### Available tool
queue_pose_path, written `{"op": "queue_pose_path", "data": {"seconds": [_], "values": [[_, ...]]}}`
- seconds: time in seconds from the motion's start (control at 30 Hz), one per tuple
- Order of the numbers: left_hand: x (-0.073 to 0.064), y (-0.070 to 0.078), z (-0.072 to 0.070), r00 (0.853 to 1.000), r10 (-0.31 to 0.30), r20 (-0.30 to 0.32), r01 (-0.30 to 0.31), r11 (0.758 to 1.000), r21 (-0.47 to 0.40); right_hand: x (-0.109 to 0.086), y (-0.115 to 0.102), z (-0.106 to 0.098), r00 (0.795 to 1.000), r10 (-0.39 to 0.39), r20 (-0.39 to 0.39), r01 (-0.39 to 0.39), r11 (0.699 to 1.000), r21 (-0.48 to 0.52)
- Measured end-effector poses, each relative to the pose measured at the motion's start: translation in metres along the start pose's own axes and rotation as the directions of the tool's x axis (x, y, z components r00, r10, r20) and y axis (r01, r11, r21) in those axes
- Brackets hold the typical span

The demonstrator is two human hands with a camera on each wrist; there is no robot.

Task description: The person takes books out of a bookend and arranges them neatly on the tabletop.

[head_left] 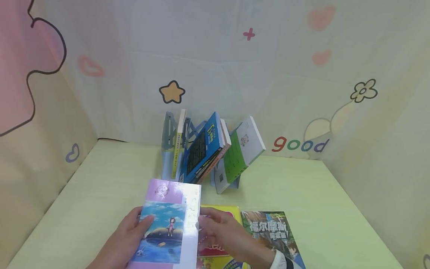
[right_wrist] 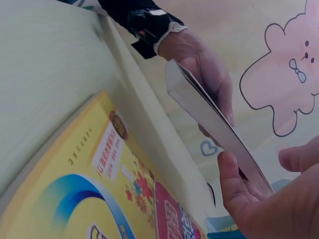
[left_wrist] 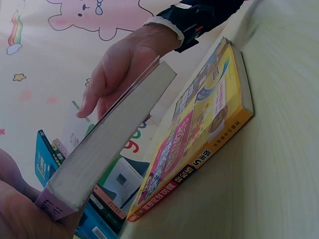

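A book with a lilac and white cover and a picture of a girl sitting by blue water is held up in front of me. My left hand grips its left side, thumb on the front cover and fingers behind. At the opposite edge is my right hand, its fingertips against or very close to the book. In the right wrist view, that hand's thumb stands apart from the pages. Beneath, a yellow book lies flat on the table, partly covered in the head view.
Right of the yellow book lies a dark comic-style book. Behind stands a grey-blue book rack with a thin yellow-spined book, a leaning blue book and a tilted green-and-white book. Printed curtains enclose the pale table.
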State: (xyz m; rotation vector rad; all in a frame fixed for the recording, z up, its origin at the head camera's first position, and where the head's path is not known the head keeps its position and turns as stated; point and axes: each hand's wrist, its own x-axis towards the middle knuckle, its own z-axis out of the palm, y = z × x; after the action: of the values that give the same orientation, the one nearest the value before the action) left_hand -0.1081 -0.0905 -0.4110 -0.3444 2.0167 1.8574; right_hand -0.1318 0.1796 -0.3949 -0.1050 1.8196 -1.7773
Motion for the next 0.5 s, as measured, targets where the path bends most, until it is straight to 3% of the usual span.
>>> {"op": "queue_pose_path", "data": {"seconds": [0.13, 0.27, 0.5], "values": [[0.000, -0.003, -0.006, 1.000, 0.009, 0.003, -0.009, 1.000, 0.013, -0.002, -0.003, -0.010, 0.999, -0.023, -0.022, 0.022, 0.999, -0.048], [-0.001, -0.005, -0.012, 1.000, -0.012, 0.007, 0.012, 0.999, 0.047, -0.006, -0.009, -0.025, 0.994, -0.056, -0.098, 0.046, 0.994, -0.097], [-0.001, -0.008, -0.026, 0.999, -0.046, 0.000, 0.045, 0.991, 0.122, -0.019, -0.024, -0.048, 0.950, -0.119, -0.289, 0.062, 0.978, -0.199]]}}
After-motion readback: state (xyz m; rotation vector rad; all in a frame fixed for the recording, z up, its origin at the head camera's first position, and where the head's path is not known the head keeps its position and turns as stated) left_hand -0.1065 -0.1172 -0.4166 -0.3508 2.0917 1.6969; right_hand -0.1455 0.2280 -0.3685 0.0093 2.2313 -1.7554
